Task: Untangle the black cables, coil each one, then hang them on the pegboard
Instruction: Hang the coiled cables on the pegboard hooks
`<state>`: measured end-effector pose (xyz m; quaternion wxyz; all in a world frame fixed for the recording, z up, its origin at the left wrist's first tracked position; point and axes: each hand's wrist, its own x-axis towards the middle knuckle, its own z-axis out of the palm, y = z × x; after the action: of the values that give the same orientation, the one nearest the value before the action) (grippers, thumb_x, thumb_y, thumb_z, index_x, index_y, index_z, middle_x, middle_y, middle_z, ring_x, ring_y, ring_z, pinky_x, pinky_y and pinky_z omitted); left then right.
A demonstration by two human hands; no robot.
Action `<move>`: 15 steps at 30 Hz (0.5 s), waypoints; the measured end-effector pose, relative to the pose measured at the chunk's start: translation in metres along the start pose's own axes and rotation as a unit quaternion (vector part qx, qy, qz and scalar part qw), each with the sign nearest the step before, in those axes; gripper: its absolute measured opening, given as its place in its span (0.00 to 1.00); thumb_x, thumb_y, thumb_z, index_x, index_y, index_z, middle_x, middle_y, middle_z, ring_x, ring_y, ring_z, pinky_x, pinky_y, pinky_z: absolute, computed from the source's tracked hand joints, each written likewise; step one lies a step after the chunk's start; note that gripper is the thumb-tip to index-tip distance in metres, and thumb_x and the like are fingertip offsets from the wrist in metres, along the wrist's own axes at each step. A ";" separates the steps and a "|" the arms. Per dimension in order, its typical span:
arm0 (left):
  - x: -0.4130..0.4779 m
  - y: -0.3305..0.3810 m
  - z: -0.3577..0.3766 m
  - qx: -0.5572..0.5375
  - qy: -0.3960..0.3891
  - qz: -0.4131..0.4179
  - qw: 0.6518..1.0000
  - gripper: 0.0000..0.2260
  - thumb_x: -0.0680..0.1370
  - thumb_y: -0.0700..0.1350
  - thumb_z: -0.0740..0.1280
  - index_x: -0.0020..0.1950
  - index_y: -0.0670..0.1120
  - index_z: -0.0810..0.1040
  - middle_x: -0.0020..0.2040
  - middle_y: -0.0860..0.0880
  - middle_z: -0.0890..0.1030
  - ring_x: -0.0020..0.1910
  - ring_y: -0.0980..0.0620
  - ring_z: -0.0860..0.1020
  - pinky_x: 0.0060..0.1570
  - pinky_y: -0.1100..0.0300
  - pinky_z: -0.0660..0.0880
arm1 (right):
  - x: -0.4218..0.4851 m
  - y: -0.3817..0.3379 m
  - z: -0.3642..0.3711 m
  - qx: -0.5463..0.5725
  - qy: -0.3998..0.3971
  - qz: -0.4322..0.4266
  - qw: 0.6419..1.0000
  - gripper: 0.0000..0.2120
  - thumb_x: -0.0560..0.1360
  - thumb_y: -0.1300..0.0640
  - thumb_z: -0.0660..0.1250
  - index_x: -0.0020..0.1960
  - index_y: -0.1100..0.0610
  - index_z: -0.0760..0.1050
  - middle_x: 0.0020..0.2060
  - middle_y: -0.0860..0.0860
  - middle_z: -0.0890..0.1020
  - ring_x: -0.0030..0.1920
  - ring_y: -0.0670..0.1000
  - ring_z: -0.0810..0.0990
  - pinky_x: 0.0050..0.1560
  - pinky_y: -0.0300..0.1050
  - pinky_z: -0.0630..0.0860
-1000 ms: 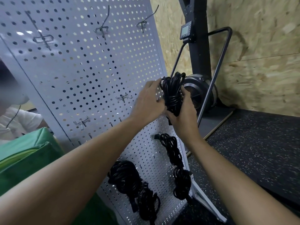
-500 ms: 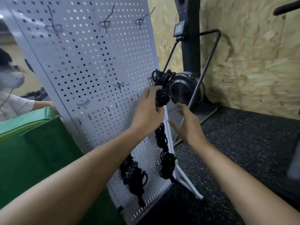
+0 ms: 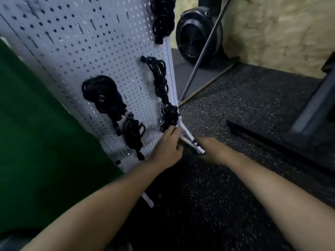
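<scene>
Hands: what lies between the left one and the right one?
The pegboard's white foot lies between the left hand and right hand, in the head view.

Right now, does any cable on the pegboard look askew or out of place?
Only the lowest right coil: it hangs at the very edge of the pegboard, by the left hand. Blur hides finer faults.

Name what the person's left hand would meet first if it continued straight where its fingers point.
Probably the coiled cable hanging low right on the pegboard; the left hand points up at it, though blur hides the gap.
</scene>
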<state>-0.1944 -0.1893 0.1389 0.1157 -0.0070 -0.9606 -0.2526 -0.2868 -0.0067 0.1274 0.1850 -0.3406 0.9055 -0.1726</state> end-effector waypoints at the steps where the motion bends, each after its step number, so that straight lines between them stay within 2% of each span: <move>1: -0.006 -0.009 0.013 -0.001 -0.020 -0.019 1.000 0.20 0.77 0.35 0.65 0.68 0.48 0.73 0.65 0.50 0.71 0.57 0.45 0.76 0.46 0.51 0.76 | -0.001 0.005 0.009 -0.001 -0.009 -0.003 1.000 0.25 0.76 0.49 0.74 0.71 0.53 0.73 0.66 0.54 0.79 0.67 0.58 0.77 0.63 0.55 0.77; 3: -0.016 -0.027 0.038 0.001 -0.053 -0.055 0.997 0.20 0.76 0.36 0.66 0.67 0.50 0.73 0.65 0.51 0.71 0.60 0.46 0.76 0.52 0.49 0.78 | -0.002 0.013 0.027 -0.004 -0.020 -0.005 1.000 0.23 0.77 0.50 0.72 0.70 0.52 0.74 0.66 0.53 0.78 0.68 0.57 0.77 0.65 0.56 0.75; 8: -0.025 -0.077 0.087 0.050 -0.130 -0.148 0.979 0.23 0.76 0.42 0.72 0.71 0.47 0.73 0.68 0.47 0.72 0.67 0.43 0.74 0.64 0.48 0.75 | 0.014 0.029 0.073 -0.016 -0.058 0.007 0.998 0.32 0.79 0.49 0.71 0.79 0.51 0.64 0.74 0.53 0.71 0.74 0.56 0.69 0.71 0.56 0.71; 12: -0.027 -0.116 0.118 0.088 -0.212 -0.251 0.941 0.41 0.75 0.56 0.76 0.82 0.50 0.58 0.81 0.44 0.60 0.79 0.40 0.60 0.74 0.39 0.67 | 0.029 0.033 0.103 0.012 -0.061 0.019 0.998 0.33 0.80 0.50 0.71 0.81 0.49 0.61 0.75 0.50 0.69 0.74 0.54 0.69 0.72 0.55 0.71; 14: -0.027 -0.131 0.130 0.086 -0.242 -0.273 0.927 0.49 0.73 0.60 0.77 0.84 0.54 0.50 0.85 0.46 0.53 0.83 0.40 0.52 0.77 0.35 0.60 | 0.036 0.035 0.115 0.020 -0.067 0.024 0.997 0.33 0.80 0.50 0.71 0.80 0.49 0.61 0.74 0.50 0.70 0.74 0.54 0.69 0.72 0.54 0.71; 15: -0.027 -0.137 0.133 0.093 -0.241 -0.275 0.926 0.51 0.72 0.62 0.77 0.84 0.56 0.48 0.85 0.47 0.52 0.84 0.41 0.51 0.77 0.34 0.58 | 0.038 0.036 0.120 0.024 -0.073 0.025 0.997 0.32 0.80 0.50 0.71 0.80 0.49 0.61 0.74 0.50 0.70 0.74 0.54 0.69 0.72 0.53 0.71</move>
<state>-0.2072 -0.2427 -0.0462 -0.1934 0.2073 -0.9428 -0.1752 -0.2794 -0.0294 -0.0010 0.2629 -0.3252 0.8933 -0.1646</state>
